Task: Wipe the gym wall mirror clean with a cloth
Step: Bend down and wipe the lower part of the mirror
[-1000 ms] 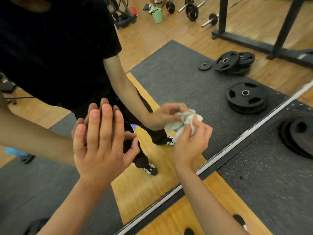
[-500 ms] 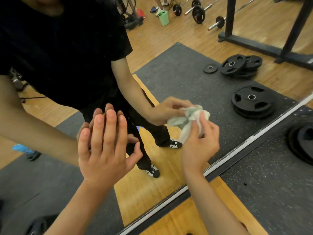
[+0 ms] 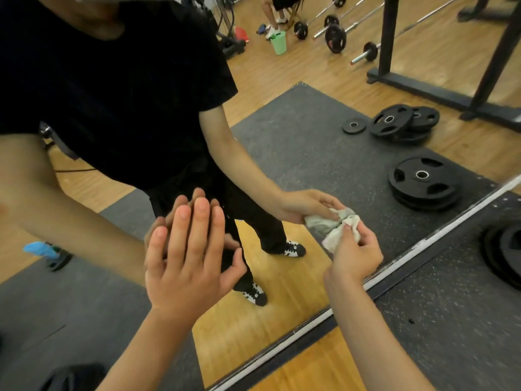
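Note:
The wall mirror (image 3: 296,142) fills most of the view, and its metal bottom edge runs diagonally from lower centre to the right edge. My left hand (image 3: 189,258) presses flat on the glass with straight fingers, meeting its own reflection. My right hand (image 3: 353,253) grips a crumpled pale cloth (image 3: 337,231) and holds it against the glass low down, close to the bottom edge. The cloth's reflection touches it from above. My reflection in a black shirt fills the upper left.
A stack of black weight plates (image 3: 504,255) lies on the dark rubber floor at right, near the mirror. Reflected in the glass are more plates (image 3: 423,180), barbells, a black rack base and a green bucket (image 3: 278,43). Wooden floor lies below the mirror's edge.
The cloth and my right hand have moved to the right and slightly down along the glass. My left hand stays flat on the mirror. The view has tilted a little upward.

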Action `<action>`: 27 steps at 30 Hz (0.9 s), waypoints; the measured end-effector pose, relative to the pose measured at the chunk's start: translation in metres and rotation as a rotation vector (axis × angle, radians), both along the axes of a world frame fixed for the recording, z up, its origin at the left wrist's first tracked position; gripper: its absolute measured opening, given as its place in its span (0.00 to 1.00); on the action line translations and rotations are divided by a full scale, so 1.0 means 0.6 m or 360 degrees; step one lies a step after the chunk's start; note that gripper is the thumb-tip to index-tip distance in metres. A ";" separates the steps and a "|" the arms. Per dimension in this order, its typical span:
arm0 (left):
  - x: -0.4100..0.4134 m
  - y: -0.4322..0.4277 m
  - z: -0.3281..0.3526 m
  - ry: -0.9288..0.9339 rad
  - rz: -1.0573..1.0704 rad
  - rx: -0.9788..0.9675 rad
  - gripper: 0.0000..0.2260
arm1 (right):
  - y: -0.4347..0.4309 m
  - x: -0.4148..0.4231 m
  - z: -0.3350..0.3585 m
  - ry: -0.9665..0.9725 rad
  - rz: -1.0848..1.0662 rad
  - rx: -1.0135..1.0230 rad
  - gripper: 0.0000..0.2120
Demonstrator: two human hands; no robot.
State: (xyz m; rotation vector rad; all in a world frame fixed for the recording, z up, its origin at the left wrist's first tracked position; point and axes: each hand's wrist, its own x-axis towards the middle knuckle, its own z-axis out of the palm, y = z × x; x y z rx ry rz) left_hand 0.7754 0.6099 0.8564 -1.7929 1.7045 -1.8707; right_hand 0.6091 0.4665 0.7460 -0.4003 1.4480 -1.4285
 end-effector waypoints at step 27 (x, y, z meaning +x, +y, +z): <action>0.002 0.000 0.000 0.0020 -0.0037 0.0008 0.40 | 0.012 -0.005 0.064 0.1059 0.0380 -0.1145 0.07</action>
